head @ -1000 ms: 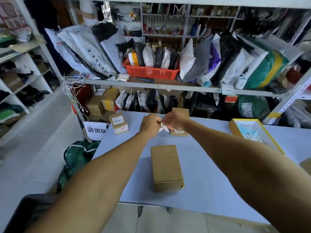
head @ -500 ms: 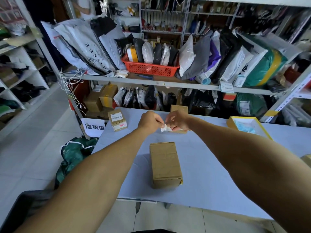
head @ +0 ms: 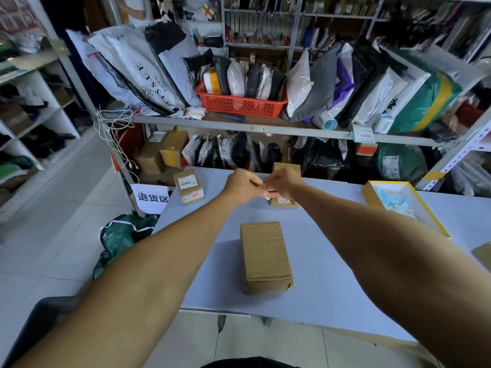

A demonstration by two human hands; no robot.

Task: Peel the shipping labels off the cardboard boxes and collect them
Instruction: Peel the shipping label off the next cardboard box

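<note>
My left hand [head: 240, 185] and my right hand [head: 283, 183] meet above the far middle of the table, fingertips pinched together on a small crumpled white peeled label [head: 266, 193], mostly hidden by the fingers. Below them a plain brown cardboard box [head: 265, 256] lies on the blue-grey table [head: 332, 274], no label showing on its top. A small box [head: 189, 186] with white labels stands at the far left. Another brown box [head: 284, 202] with a numbered sticker sits behind my right hand, partly covered.
A yellow-rimmed tray [head: 431, 211] holding pale blue bits sits at the far right. Shelves with parcel bags and a red basket [head: 240, 103] rise behind the table. A green bag [head: 125, 235] lies on the floor at left, beside a white sign [head: 151, 197].
Both hands stay joined above the far box, the fingers working the white label into a tighter wad; less of it shows now. The view has shifted slightly.
</note>
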